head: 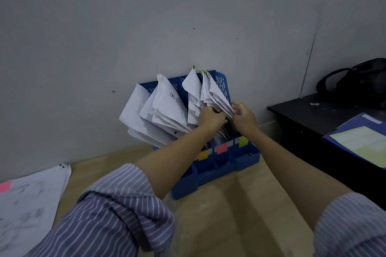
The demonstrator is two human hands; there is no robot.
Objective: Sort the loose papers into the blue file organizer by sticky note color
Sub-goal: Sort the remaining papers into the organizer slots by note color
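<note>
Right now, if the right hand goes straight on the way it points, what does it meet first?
Probably the papers in the organizer's right slot: the right hand points up and left at them, its fingertips already at their edge. Depth is unclear.

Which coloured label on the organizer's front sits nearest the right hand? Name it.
The yellow-green label, rightmost of the three on the blue file organizer. It sits below the right hand; the pink label and the orange label lie further left.

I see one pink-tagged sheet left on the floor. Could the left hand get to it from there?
Probably yes: the sheet lies uncovered on that side, but the left hand must first let go of the papers.
</note>
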